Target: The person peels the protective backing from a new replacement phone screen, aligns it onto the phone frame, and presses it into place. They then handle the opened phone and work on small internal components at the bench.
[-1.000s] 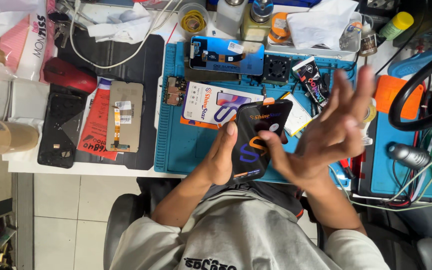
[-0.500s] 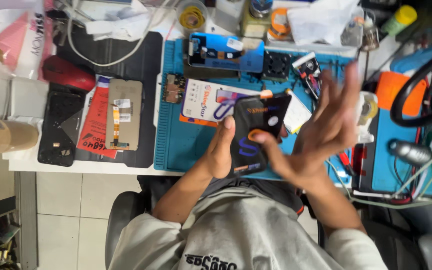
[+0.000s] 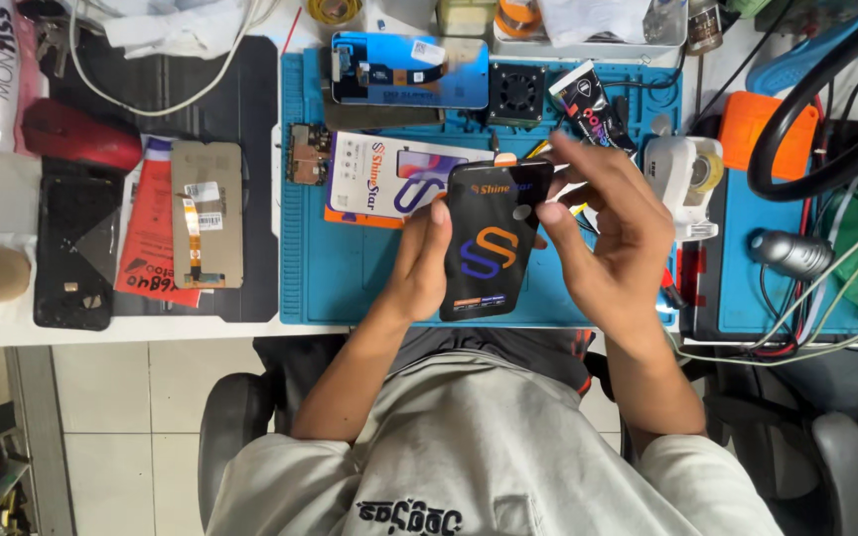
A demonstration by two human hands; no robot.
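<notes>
A black flat phone-shaped panel (image 3: 494, 241) with an orange and blue curved mark is held upright over the blue work mat (image 3: 350, 278). My left hand (image 3: 419, 260) grips its left edge, thumb on the front near the top. My right hand (image 3: 603, 226) holds its right edge, with fingertips curled onto the upper right corner. Behind the panel lies a white printed card package (image 3: 379, 179).
A phone screen part with a blue face (image 3: 409, 69) and a small black fan (image 3: 516, 92) lie at the mat's far edge. A bare display back with a flex cable (image 3: 208, 213) and a black phone (image 3: 73, 253) lie left. A white tape dispenser (image 3: 685, 177) stands right.
My right hand's spread fingers have closed down onto the panel's upper right corner. The panel has stayed in my left hand over the mat.
</notes>
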